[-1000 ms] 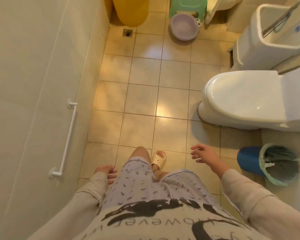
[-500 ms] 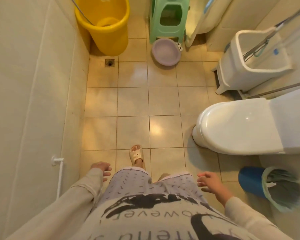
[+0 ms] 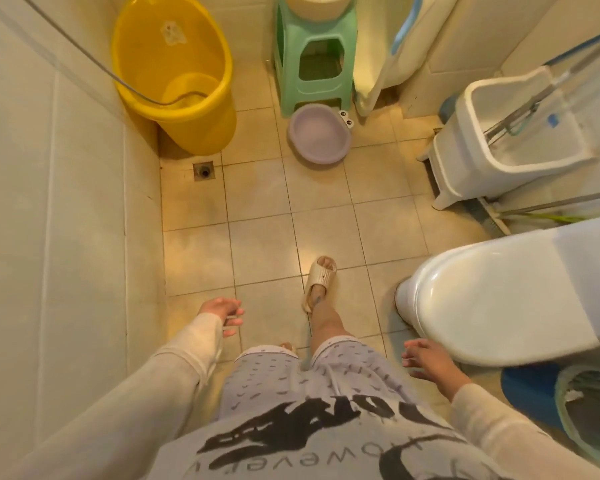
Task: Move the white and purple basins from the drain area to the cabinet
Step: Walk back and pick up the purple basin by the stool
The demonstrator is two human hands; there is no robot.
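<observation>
A purple basin (image 3: 318, 134) with a small frog-eye handle lies on the tiled floor at the foot of a green stool (image 3: 314, 62). On the stool's top rests a white basin (image 3: 317, 5), only its lower rim showing at the frame's top edge. My left hand (image 3: 222, 315) hangs low on the left with fingers apart, holding nothing. My right hand (image 3: 428, 358) hangs open beside the toilet, also holding nothing. Both hands are far from the basins.
A yellow bucket (image 3: 174, 74) with a hose stands in the far left corner, above a floor drain (image 3: 203, 171). A white toilet (image 3: 499, 299) fills the right side, a white mop bucket (image 3: 510, 133) behind it, a blue bin (image 3: 575, 410) at lower right.
I have walked forward; the basins, stool and bucket are nearer and lower in view. The white basin's rim has come into sight. My right foot has stepped ahead.
</observation>
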